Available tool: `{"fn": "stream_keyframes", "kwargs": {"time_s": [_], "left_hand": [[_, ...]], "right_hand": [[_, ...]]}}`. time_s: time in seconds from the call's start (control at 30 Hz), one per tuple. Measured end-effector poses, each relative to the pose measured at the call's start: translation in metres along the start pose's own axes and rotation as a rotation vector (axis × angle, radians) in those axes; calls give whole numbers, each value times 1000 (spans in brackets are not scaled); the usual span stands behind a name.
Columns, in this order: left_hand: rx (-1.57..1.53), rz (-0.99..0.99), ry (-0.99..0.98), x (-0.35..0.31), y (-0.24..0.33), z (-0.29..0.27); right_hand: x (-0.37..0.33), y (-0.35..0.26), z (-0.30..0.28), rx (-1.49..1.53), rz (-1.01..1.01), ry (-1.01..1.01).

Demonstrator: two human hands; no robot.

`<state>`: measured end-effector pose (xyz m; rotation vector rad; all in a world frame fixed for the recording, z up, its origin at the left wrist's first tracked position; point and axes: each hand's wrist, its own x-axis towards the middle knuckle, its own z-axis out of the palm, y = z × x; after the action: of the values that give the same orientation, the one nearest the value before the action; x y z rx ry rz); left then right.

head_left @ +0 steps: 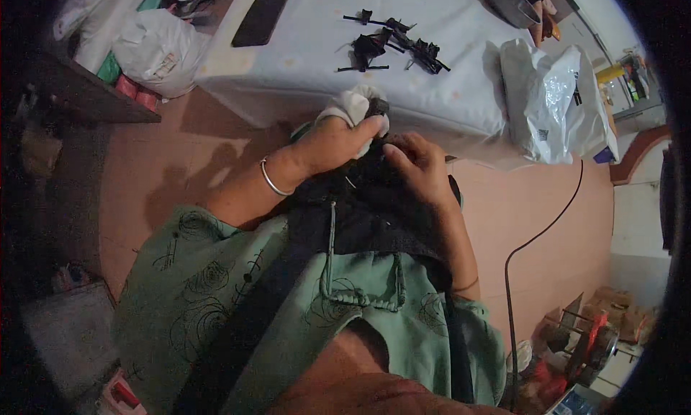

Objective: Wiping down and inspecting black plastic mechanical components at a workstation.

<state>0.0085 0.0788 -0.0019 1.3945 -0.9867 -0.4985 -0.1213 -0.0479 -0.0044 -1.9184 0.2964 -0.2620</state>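
Observation:
My left hand [324, 145], with a silver bangle at its wrist, is closed around a bunched white cloth [350, 107] and a small dark piece [377, 108] at its top. What the dark piece is, I cannot make out. Just right of it, my right hand [421, 163] has thumb and forefinger pinched together beside the dark material; anything between them is too small to name. A black fuzzy mass [360, 181] lies below both hands, over my lap. Beyond the hands, several small black pieces with thin sticks [392, 46] lie on the white-covered table [309, 69].
A black phone [260, 20] lies at the table's far left. A white plastic bag [543, 102] stands at its right end, near a grey bowl [512, 3]. Another stuffed white bag [160, 51] sits at left. A dark cable [509, 271] runs down the right side.

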Motion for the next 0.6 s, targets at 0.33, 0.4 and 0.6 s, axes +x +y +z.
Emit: {"fn": "stream_keyframes", "kwargs": {"time_s": [0.33,0.4,0.6], "left_hand": [[-182,-91,-228,-6,13,5],[-166,-126,-273,-8,18,6],[-64,-77,-164,-6,5,4]], "right_hand": [[3,-12,5,-5,-365,201],[4,-9,17,267,-201,385],[1,-14,8,-74,-187,162]]}}
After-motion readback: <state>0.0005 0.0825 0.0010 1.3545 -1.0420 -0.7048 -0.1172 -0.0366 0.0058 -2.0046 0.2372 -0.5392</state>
